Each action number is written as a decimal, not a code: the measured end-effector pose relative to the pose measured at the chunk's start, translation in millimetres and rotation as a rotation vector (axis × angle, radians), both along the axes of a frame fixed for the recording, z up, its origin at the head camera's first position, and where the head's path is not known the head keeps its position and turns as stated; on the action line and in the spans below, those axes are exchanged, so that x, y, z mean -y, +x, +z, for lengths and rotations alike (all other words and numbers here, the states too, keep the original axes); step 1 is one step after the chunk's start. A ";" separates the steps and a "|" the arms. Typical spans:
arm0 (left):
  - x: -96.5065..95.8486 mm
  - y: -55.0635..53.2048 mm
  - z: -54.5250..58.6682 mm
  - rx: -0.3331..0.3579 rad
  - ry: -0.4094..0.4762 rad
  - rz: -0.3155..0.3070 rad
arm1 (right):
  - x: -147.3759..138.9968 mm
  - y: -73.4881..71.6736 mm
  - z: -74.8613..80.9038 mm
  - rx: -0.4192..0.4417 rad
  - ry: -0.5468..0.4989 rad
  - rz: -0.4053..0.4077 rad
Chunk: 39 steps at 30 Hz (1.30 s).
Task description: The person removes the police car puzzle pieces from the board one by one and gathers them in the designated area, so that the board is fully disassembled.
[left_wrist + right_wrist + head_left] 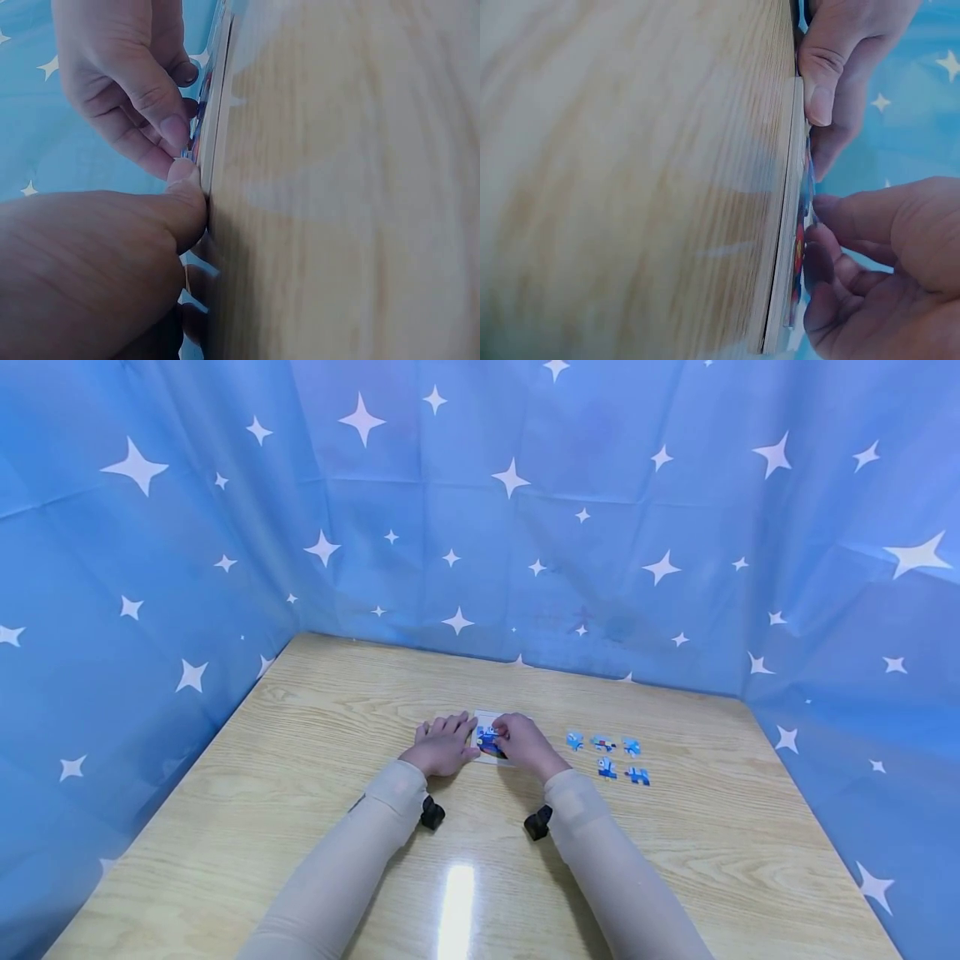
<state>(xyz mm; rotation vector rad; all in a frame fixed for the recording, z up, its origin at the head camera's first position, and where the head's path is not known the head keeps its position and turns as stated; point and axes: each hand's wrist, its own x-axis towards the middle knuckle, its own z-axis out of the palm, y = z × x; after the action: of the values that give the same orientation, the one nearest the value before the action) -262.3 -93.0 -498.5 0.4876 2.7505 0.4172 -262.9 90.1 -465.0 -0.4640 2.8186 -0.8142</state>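
Before a star-print curtain (480,552), on the wood-grain table (360,693), the left hand (442,747) lies with fingers spread and thumb at the left edge of the jigsaw tray (486,716), apparently bracing it. The right hand (523,743), hiding the tray's right side from the head view, brings thumb and fingertips together, seemingly pinching a jigsaw piece (808,193), seen edge-on, over the partial blue picture (486,742). Rightward, five loose pieces (607,767) lie apart, perhaps for easy singling out.
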 end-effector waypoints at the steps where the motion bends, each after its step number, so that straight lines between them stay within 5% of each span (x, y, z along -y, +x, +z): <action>1: -0.2 -0.3 -0.1 0.003 -0.001 0.000 | 0.3 -0.1 -0.1 0.001 0.000 -0.003; 39: 0.1 1.4 3.1 0.008 0.007 0.006 | 1.7 -2.9 -4.6 -0.001 -0.059 -0.040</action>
<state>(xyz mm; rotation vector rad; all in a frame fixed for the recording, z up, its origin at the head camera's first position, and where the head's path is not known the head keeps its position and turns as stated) -260.8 -93.0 -495.4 0.4783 2.7439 0.4296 -265.8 88.4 -469.6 -0.4182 2.8197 -0.9078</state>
